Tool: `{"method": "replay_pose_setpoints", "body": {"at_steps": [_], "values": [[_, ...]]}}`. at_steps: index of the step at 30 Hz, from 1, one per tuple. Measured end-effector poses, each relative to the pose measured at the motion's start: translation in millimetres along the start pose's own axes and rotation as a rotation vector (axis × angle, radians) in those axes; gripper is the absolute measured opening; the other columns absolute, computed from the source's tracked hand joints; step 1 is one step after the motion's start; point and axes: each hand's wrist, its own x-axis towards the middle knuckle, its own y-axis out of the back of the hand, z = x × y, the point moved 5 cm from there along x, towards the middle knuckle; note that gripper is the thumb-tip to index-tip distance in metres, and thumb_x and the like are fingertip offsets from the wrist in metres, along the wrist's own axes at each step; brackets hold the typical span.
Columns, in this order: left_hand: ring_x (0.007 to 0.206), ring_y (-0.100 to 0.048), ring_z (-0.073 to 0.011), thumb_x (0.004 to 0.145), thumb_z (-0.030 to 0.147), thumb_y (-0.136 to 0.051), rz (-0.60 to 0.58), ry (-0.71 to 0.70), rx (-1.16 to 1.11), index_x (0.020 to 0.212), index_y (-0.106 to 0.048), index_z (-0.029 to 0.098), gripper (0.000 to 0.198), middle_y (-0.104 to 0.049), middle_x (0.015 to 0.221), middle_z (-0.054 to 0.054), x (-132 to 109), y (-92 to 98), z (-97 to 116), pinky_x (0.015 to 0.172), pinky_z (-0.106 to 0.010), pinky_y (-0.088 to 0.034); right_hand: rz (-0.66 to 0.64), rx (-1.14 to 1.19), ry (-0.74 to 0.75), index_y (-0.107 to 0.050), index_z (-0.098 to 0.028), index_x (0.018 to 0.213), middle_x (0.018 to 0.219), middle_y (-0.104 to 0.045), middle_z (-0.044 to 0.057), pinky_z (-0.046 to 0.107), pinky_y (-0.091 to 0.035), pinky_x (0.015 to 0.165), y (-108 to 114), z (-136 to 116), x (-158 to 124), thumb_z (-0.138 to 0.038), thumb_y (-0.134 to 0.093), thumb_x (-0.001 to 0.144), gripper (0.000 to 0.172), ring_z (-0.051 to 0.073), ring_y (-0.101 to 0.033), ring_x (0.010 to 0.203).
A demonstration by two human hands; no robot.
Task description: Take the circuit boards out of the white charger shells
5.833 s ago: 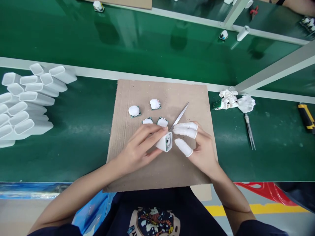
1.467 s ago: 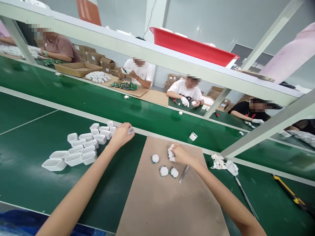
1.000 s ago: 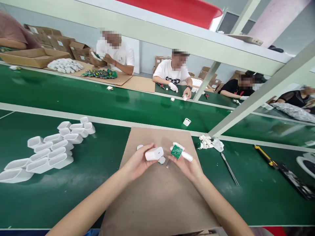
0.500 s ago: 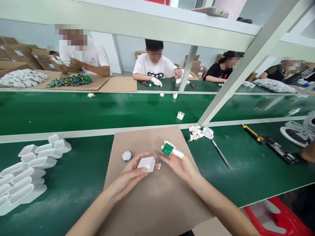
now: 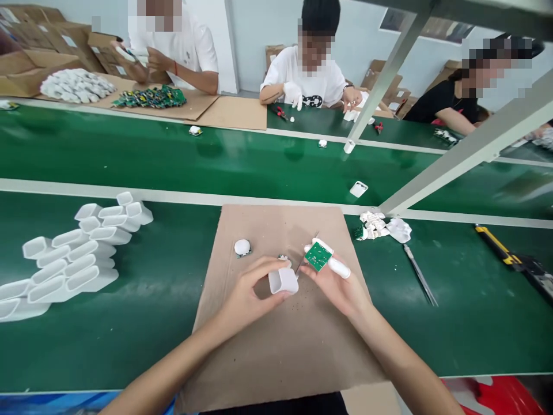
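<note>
My left hand (image 5: 254, 288) is closed around a white plastic housing (image 5: 284, 280), a hollow box whose open end faces me. In my right hand (image 5: 337, 282) is a green circuit board (image 5: 318, 256), gripped by the fingers; white finger cots (image 5: 339, 268) cover some fingertips. A thin dark tool (image 5: 299, 265) shows between the hands, and I cannot tell whether it is held or lying. Behind the housing sits a small part (image 5: 284, 257), mostly hidden. A circuit board with a round white top (image 5: 242, 248) lies on the cardboard sheet (image 5: 242, 369) to the left.
Several white housings (image 5: 93, 279) stand at left. At right are a pile of white finger cots (image 5: 374, 226), tweezers (image 5: 420, 275) and a yellow-black tool (image 5: 496, 245). Beyond runs a green conveyor belt (image 5: 259, 167) with a few parts; co-workers sit across it. A slanted post (image 5: 449, 155) rises at right.
My left hand has turned the housing so that its open end faces me. The circuit board stays in my right hand. The view has shifted left and down.
</note>
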Motion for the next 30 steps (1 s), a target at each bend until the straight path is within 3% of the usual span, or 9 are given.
{"method": "replay_pose_setpoints", "body": {"at_steps": [5,11,15,18,20,23,25,27,30], "values": [[0.109,-0.064,-0.0209,0.083,0.02,-0.072,0.117,-0.049,-0.019,0.141,-0.042,0.033,0.067,-0.063,0.119,-0.007,-1.9,2.6,-0.6,0.084,-0.034,-0.059,-0.028,-0.044,-0.005,-0.068,-0.03,0.113,0.113,-0.07,0.005,0.044,-0.053,0.091,-2.3,1.5,-3.0,-0.042,-0.076,0.076,0.039,0.024,-0.063,0.102],[0.115,-0.062,-0.0218,0.085,0.009,-0.064,0.06,-0.261,0.228,0.132,-0.051,0.026,0.051,-0.063,0.122,-0.01,-2.2,1.7,9.8,0.094,-0.038,-0.056,-0.085,-0.197,-0.004,-0.066,-0.032,0.118,0.12,-0.069,0.005,0.05,-0.049,0.101,-3.1,4.7,-10.6,-0.042,-0.082,0.07,0.052,0.026,-0.065,0.108],[0.123,-0.058,-0.0233,0.088,0.009,-0.06,0.004,-0.289,0.247,0.136,-0.046,0.025,0.052,-0.06,0.13,-0.012,-3.3,-2.2,12.9,0.102,-0.044,-0.05,-0.142,-0.365,0.178,-0.068,-0.035,0.115,0.119,-0.07,0.003,0.046,-0.052,0.1,-12.8,-6.0,-21.6,-0.034,-0.084,0.071,0.047,0.025,-0.064,0.114],[0.111,-0.062,-0.0236,0.082,0.016,-0.07,0.028,-0.193,0.172,0.114,-0.052,0.022,0.037,-0.064,0.113,-0.009,-3.6,-4.2,8.4,0.093,-0.041,-0.053,-0.204,-0.433,0.308,-0.067,-0.037,0.117,0.117,-0.07,0.001,0.042,-0.051,0.101,-22.4,-12.6,-27.9,-0.031,-0.081,0.076,0.044,0.023,-0.064,0.116],[0.093,-0.065,-0.0205,0.076,0.021,-0.076,0.057,-0.047,0.036,0.09,-0.047,0.022,0.033,-0.063,0.095,-0.003,-3.5,-4.6,1.4,0.079,-0.034,-0.054,-0.213,-0.437,0.309,-0.066,-0.037,0.118,0.118,-0.07,0.001,0.04,-0.052,0.099,-24.8,-12.5,-28.8,-0.032,-0.08,0.077,0.043,0.023,-0.065,0.115],[0.083,-0.067,-0.0182,0.077,0.027,-0.076,-0.003,0.205,-0.226,0.082,-0.04,0.022,0.037,-0.065,0.088,0.0,-4.5,-10.4,-8.8,0.073,-0.03,-0.053,-0.178,-0.415,0.256,-0.067,-0.037,0.117,0.116,-0.071,0.002,0.039,-0.054,0.095,-23.5,-10.0,-27.0,-0.036,-0.081,0.077,0.042,0.023,-0.067,0.112],[0.085,-0.068,-0.0193,0.08,0.031,-0.075,-0.062,0.316,-0.297,0.091,-0.046,0.022,0.033,-0.068,0.091,-0.002,-6.0,-13.5,-11.4,0.074,-0.031,-0.055,-0.13,-0.407,0.221,-0.067,-0.036,0.115,0.115,-0.072,0.002,0.041,-0.055,0.095,-20.9,-8.5,-25.1,-0.039,-0.082,0.075,0.043,0.024,-0.067,0.11],[0.092,-0.068,-0.0209,0.085,0.035,-0.07,-0.127,0.332,-0.246,0.114,-0.049,0.022,0.038,-0.067,0.102,-0.006,-7.6,-14.2,-10.3,0.079,-0.033,-0.055,-0.08,-0.395,0.201,-0.067,-0.034,0.114,0.115,-0.071,0.003,0.043,-0.054,0.098,-17.7,-7.9,-23.3,-0.04,-0.082,0.074,0.044,0.024,-0.066,0.112],[0.119,-0.059,-0.0246,0.095,0.032,-0.055,-0.268,0.223,-0.085,0.144,-0.03,0.027,0.055,-0.054,0.134,-0.011,-10.8,-17.5,-5.1,0.096,-0.039,-0.053,-0.026,-0.39,0.2,-0.065,-0.033,0.117,0.12,-0.07,0.004,0.045,-0.052,0.102,-13.0,-7.7,-21.3,-0.039,-0.083,0.073,0.048,0.024,-0.064,0.116]]}}
